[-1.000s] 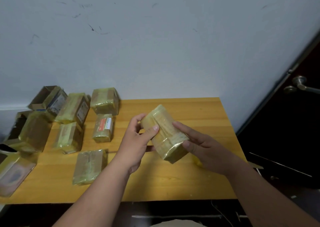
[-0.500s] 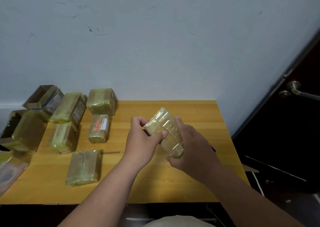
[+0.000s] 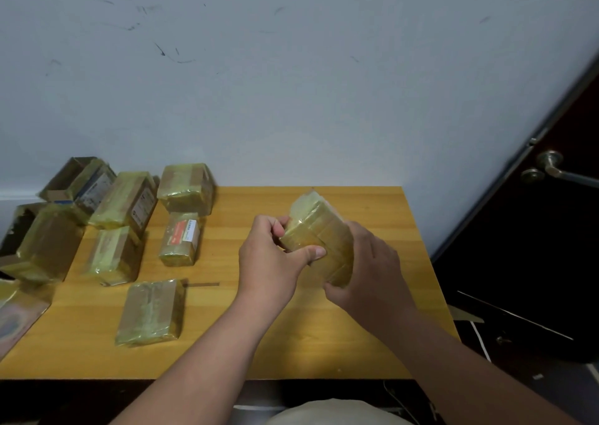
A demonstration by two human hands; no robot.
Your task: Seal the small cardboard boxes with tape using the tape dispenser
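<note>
A small cardboard box (image 3: 319,230) wrapped in shiny yellowish tape is held tilted above the wooden table (image 3: 372,343). My left hand (image 3: 272,256) grips its left side, thumb pressed across the near face. My right hand (image 3: 372,272) wraps round its right and lower end from above. No tape dispenser shows in the head view.
Several taped boxes lie on the table's left part, among them one with a red and white label (image 3: 180,238) and a flat one (image 3: 150,311) near the front. A dark strip (image 3: 202,284) lies beside it. A dark door with a metal handle (image 3: 557,170) stands at right.
My right hand has turned from under the box to over its right end. The box has been rotated and raised slightly; my left hand's fingers have curled tighter round its left side.
</note>
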